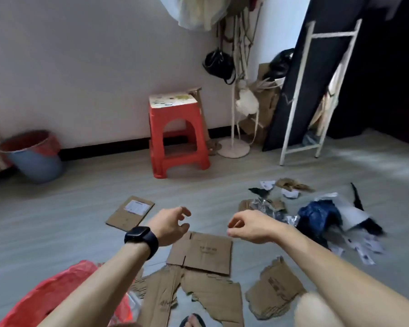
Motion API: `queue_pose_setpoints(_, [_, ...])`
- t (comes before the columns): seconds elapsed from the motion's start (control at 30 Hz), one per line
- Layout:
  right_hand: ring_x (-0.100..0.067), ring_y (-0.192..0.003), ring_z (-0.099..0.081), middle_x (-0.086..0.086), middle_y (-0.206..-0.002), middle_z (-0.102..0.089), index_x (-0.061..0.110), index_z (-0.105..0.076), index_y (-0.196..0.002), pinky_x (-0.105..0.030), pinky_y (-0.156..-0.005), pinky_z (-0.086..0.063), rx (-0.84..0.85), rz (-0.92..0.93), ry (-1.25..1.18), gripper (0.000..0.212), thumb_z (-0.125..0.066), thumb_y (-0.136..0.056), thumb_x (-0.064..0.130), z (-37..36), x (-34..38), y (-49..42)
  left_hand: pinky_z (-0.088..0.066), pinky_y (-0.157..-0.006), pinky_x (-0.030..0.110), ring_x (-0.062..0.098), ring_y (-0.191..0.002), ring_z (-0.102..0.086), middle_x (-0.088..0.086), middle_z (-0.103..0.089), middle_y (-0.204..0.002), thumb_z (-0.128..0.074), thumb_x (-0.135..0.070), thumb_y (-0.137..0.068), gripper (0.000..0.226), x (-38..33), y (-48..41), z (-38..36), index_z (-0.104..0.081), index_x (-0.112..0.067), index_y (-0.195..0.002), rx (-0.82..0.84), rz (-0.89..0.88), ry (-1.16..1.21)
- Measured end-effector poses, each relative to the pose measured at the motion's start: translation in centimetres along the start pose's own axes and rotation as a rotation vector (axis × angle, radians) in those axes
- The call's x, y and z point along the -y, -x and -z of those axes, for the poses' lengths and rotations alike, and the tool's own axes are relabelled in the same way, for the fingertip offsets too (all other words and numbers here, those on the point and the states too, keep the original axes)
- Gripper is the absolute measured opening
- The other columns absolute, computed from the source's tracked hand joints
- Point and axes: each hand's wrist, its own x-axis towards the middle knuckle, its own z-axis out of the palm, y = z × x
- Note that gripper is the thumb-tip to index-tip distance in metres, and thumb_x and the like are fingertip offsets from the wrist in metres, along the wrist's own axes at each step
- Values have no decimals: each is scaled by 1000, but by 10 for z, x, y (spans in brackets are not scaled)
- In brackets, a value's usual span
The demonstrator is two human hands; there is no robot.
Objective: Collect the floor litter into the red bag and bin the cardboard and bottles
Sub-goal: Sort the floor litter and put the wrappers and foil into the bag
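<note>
My left hand [172, 224], with a black watch on the wrist, hangs above the floor with fingers loosely curled and holds nothing. My right hand [248, 226] hovers beside it, fingers also loosely curled and empty. Below them lies a flat cardboard piece [206, 252]. Torn cardboard [194, 296] spreads toward me, with another torn piece [275, 291] at the right. A labelled cardboard piece [130, 212] lies to the left. The red bag [50, 296] is crumpled at the lower left under my left forearm. A litter pile [316, 215] of blue plastic, foil and paper scraps sits at the right.
A blue bucket lined with a red bag [33, 156] stands by the left wall. A red plastic stool [177, 135] is at the wall ahead. A white coat stand [234, 145], a white rack [316, 95] and a dark panel crowd the right corner. My sandalled foot [193, 320] is at the bottom.
</note>
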Motion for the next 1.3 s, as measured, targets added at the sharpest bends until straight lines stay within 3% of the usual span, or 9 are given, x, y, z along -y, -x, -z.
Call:
queue_pose_setpoints(0.2, [-15,-101,-64,4,-117,-69,27,-66,-116,-35,-89,-55,-108,-184,12,32,-54,-94,45,6,-113,24,-50,-95,35,21,-117,-59,-3,-60,-132,-52,-38,-97,39,-90,-72,-56,-49,-33,-136,153,-185,-227])
queue_pose_setpoints(0.37, [-19,-105,-65,1,-119,-69,26,-65,-118,-27,-79,-47,-77,-398,-37,31,-57,-92,42,-47,-211,40,-51,-89,35,25,-117,-58,1,-57,-133,-50,-32,-97,40,-116,-108,-114,-50,-31,-137,311,-241,-393])
queue_pose_setpoints(0.53, [-19,-111,-63,0,-123,-69,24,-64,-122,-25,-90,-47,46,-485,-134,34,-59,-92,39,-91,-271,19,-51,-89,36,26,-116,-59,1,-57,-132,-50,-35,-95,41,-117,-153,-170,-51,-33,-136,407,-208,-424])
queue_pose_setpoints(0.77, [-24,-130,-47,-6,-143,-49,18,-48,-139,-34,-105,-40,25,-433,-165,42,-49,-99,29,-125,-323,-76,-47,-100,40,29,-126,-51,5,-44,-144,-52,-31,-96,50,-107,-228,-271,-42,-31,-144,545,-163,-371])
queue_pose_setpoints(0.9, [-29,-138,-41,-6,-156,-28,18,-37,-148,-42,-110,-40,19,-394,-136,51,-46,-98,16,-140,-337,-135,-42,-106,46,34,-135,-38,5,-23,-156,-53,-33,-94,59,-104,-269,-311,-32,-37,-148,536,-130,-337])
queue_pose_setpoints(1.0, [-35,-116,-56,-12,-140,-41,13,-39,-144,-45,-91,-52,-23,-395,10,56,-51,-90,3,-147,-346,-167,-35,-111,47,37,-141,-27,7,-9,-161,-54,-37,-95,64,-109,-296,-331,-24,-40,-152,459,-170,-343])
queue_pose_setpoints(1.1, [-35,-108,-60,-14,-122,-57,7,-46,-137,-44,-84,-54,-50,-434,181,48,-50,-90,-1,-156,-355,-186,-25,-118,49,40,-147,-14,9,1,-164,-51,-42,-97,67,-114,-324,-355,-16,-42,-154,387,-215,-356])
queue_pose_setpoints(1.2, [-32,-116,-54,-13,-124,-58,5,-55,-129,-40,-87,-51,-57,-441,307,36,-44,-95,-1,-169,-359,-186,-24,-117,50,39,-148,-12,7,-1,-165,-45,-43,-99,64,-114,-343,-374,-12,-45,-154,332,-251,-342])
queue_pose_setpoints(1.3, [-33,-114,-54,-14,-124,-58,3,-59,-122,-39,-83,-49,-53,-401,338,31,-43,-97,1,-174,-358,-180,-38,-107,45,32,-141,-24,1,-21,-157,-44,-38,-101,53,-104,-342,-390,-24,-41,-150,318,-307,-373])
